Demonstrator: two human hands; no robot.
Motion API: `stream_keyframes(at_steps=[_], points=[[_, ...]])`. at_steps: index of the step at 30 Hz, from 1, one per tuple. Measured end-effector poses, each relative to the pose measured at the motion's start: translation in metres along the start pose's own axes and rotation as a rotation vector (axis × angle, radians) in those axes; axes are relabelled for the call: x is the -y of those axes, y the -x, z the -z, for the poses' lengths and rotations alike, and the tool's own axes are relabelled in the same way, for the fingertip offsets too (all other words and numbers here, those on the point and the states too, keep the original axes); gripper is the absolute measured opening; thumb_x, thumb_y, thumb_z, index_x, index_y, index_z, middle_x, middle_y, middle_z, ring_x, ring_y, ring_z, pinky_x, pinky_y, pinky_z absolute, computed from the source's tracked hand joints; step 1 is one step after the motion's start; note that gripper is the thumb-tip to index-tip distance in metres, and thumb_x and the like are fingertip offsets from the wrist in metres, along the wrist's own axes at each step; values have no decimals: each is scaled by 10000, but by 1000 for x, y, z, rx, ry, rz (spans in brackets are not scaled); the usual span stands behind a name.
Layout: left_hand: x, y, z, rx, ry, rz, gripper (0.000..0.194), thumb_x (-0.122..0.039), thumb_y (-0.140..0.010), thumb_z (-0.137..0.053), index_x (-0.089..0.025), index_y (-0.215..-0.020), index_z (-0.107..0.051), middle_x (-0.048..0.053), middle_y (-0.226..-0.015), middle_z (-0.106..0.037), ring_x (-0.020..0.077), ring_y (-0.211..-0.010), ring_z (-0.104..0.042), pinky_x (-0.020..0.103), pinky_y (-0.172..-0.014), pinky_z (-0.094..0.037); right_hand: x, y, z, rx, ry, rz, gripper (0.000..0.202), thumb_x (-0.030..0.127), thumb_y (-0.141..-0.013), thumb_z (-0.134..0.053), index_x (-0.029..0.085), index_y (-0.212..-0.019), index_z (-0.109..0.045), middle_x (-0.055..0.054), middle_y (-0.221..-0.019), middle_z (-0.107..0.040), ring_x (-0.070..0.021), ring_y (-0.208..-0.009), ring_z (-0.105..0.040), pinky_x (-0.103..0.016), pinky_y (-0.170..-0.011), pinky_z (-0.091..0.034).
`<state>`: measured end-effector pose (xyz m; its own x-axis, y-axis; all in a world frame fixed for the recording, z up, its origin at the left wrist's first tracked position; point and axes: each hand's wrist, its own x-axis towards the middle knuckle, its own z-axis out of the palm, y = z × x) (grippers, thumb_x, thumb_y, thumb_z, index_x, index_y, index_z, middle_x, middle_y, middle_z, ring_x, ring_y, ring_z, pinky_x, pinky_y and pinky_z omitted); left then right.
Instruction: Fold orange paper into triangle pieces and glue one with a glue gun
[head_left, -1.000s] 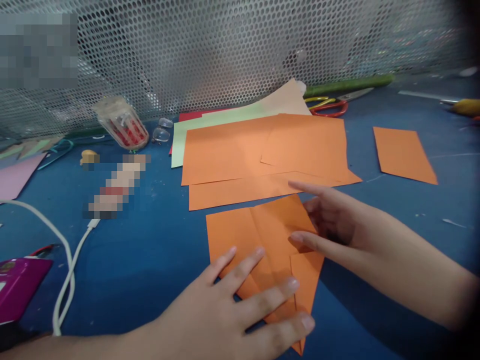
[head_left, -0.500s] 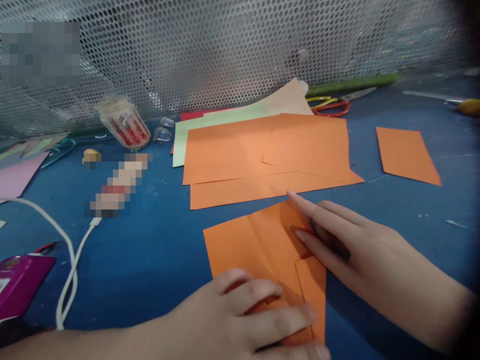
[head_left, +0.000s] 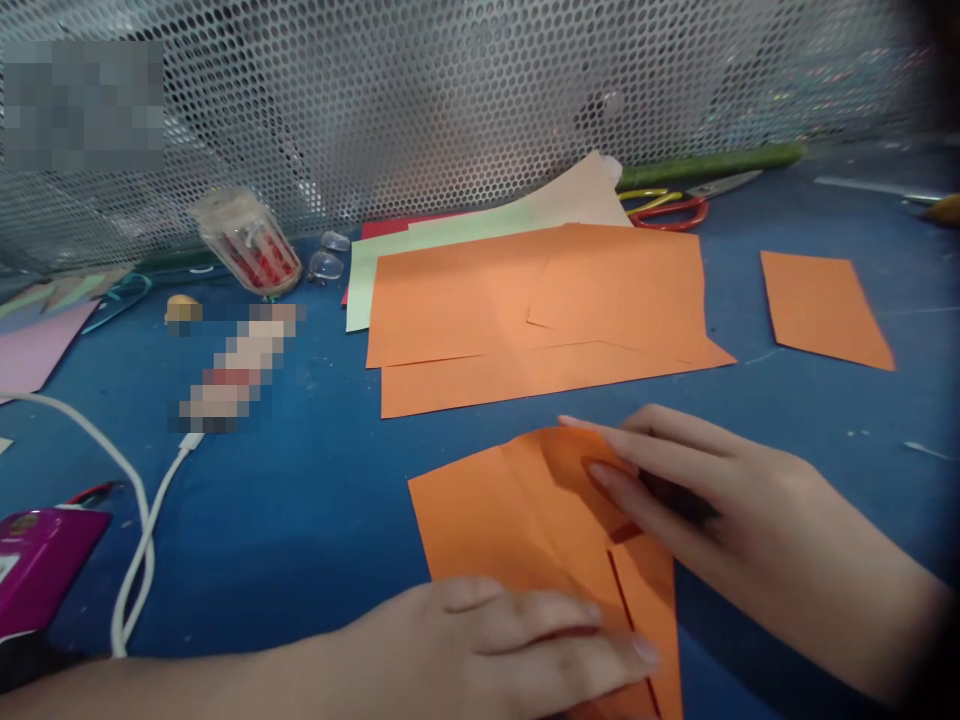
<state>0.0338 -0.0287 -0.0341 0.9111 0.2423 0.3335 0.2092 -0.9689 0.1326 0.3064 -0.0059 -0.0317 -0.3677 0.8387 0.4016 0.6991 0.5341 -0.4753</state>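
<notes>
A creased sheet of orange paper (head_left: 480,520) lies on the blue table in front of me, with a folded flap along its right side. My left hand (head_left: 510,645) rests flat across its lower part, fingers stretched to the right. At the upper right edge, my right hand (head_left: 697,490) pinches the paper between thumb and fingers, and the edge there curls up slightly. A dark gap shows beside the narrow right-hand flap. The bottom of the sheet is partly hidden by my left hand and the frame edge.
Behind lie stacked orange sheets (head_left: 465,310) over pale green paper (head_left: 360,290). A small orange piece (head_left: 825,310) sits at right. Scissors (head_left: 675,212) lie by the perforated metal screen (head_left: 450,100). Left are a clear jar (head_left: 251,245), a white cable (head_left: 146,520) and a purple box (head_left: 49,560).
My right hand's fingertips have drawn slightly toward me, lifting and curling the paper's upper right edge. My left hand has shifted a little, its fingers closer together. The gap beside the flap has widened.
</notes>
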Motion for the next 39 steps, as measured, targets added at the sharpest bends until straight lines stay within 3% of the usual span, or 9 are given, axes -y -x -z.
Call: stream_keyframes(at_steps=[3, 6, 11, 15, 20, 24, 30, 35, 39], points=[[3, -2, 4, -17, -28, 29, 487, -368, -1256, -308, -377, -1407, -770, -79, -1515, -740, 152, -1348, -695, 241, -1008, -604, -4, 9, -5, 25, 28, 119, 407, 232, -1164, -431, 293, -1450, -713, -25, -974, -734, -139, -740, -747, -237, -677, -647], [5, -3, 7, -8, -4, 125, 358, -408, -1234, -455, -411, -1433, -753, -15, -1541, -723, 210, -1331, -712, 332, -1110, -585, -5, 13, -7, 79, 57, 221, 389, 219, -1159, -447, 250, -1408, -744, -68, -1111, -771, -184, -924, -772, -302, -841, -680], [8, -8, 16, -20, 99, 281, 381, -448, -1168, -613, -151, -1371, -739, 159, -1367, -782, 276, -1273, -735, 396, -1096, -633, -3, 9, -7, 140, 80, 340, 478, 200, -1174, -329, 228, -1329, -780, -60, -1347, -809, -209, -1248, -765, -335, -1054, -664], [8, -10, 18, -84, 58, 383, 451, -514, -1122, -659, -78, -1204, -741, 159, -1113, -791, 283, -1016, -762, 404, -928, -689, -8, 13, -8, 136, 145, 418, 500, 83, -1116, -381, 204, -1474, -707, -89, -1468, -769, -245, -1395, -706, -404, -1159, -627], [9, -9, 15, -23, -60, 366, 622, -622, -1104, -627, -48, -1327, -719, 133, -1005, -765, 284, -845, -716, 436, -727, -673, -10, 21, -11, 138, 121, 402, 577, 87, -1121, -383, 292, -1607, -616, -44, -1458, -775, -259, -1405, -705, -448, -1203, -611], [12, -8, 14, 25, -43, 333, 606, -611, -1135, -588, -79, -1399, -711, 102, -951, -736, 272, -794, -702, 423, -666, -645, -7, 18, -11, 184, 56, 381, 526, 170, -1157, -405, 361, -1592, -630, 6, -1471, -761, -252, -1369, -730, -444, -1208, -618], [12, -7, 14, -5, -55, 322, 622, -585, -1203, -400, -84, -1347, -739, 98, -913, -718, 268, -755, -692, 415, -628, -622, -2, 4, -6, 324, -2, 386, 457, 169, -1153, -451, 325, -1493, -712, 33, -1615, -644, -213, -1504, -614, -402, -1316, -496], [13, -7, 15, 32, -62, 323, 579, -638, -1122, -605, -131, -1368, -740, 87, -940, -730, 272, -769, -685, 417, -630, -621, -5, 0, -1, 375, -26, 401, 538, 222, -1204, -273, 254, -1453, -749, -4, -1482, -742, -179, -1266, -781, -286, -1111, -653], [13, -7, 17, 23, -68, 314, 588, -593, -1196, -429, -121, -1349, -745, 95, -941, -741, 268, -756, -690, 419, -628, -619, -9, 1, 0, 459, -96, 308, 484, 302, -1220, -320, 302, -1576, -649, 21, -1523, -700, -182, -1252, -786, -324, -1181, -615]])
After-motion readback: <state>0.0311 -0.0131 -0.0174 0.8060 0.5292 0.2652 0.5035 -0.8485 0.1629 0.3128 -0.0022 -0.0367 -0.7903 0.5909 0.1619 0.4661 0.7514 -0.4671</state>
